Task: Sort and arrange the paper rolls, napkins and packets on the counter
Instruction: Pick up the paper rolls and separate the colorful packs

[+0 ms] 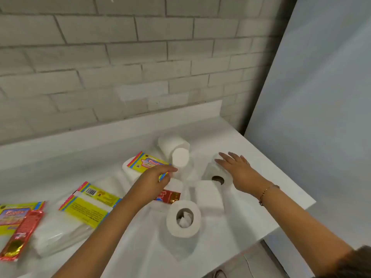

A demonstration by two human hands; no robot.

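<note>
Yellow pkt [149, 162] pinched in L grip [155, 180].

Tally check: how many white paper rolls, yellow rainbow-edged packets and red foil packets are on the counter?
white paper rolls: 5, one partly hidden under a packet
yellow rainbow-edged packets: 4
red foil packets: 2
Total: 11

White rolls [173, 145], white counter [261, 177]; yellow packets [88, 209] edged in rainbow stripes; red-gold sachets [22, 229]; pale grey brick wall [120, 57].
</note>
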